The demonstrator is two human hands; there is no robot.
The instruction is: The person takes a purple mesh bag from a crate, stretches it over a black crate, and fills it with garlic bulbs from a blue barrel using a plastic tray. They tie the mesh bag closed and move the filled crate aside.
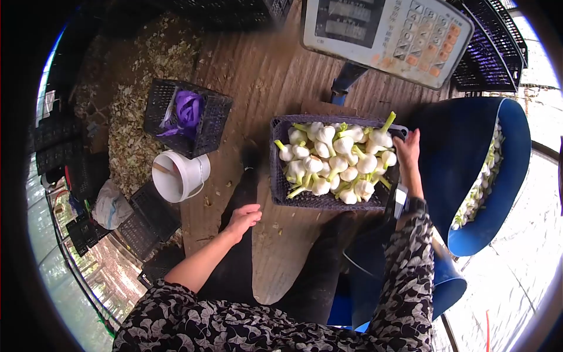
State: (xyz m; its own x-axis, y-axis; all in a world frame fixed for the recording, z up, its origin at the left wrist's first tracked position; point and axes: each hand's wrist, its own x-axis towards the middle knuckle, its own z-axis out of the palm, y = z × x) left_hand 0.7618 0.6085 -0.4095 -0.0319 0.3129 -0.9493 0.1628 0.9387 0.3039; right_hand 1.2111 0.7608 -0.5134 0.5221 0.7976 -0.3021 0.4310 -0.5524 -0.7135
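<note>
A dark purple mesh crate (346, 202) full of white garlic bulbs (337, 158) with short green stems stands in front of me. My right hand (410, 154) is at the crate's right end, its fingers curled over the rim beside the handle. A dark watch is on that wrist. Away from the crate, in front of my leg, my left hand (244, 220) is loosely closed with nothing visible in it. The electronic scale's display and keypad panel (387, 44) stands beyond the crate on a post.
To the right, a big blue barrel (516, 170) lies on its side with garlic inside. A black crate (217, 120) holding purple ribbon (186, 114) and a white bucket (196, 173) stand on the left. Peelings (132, 111) litter the floor. More black crates (489, 44) are at upper right.
</note>
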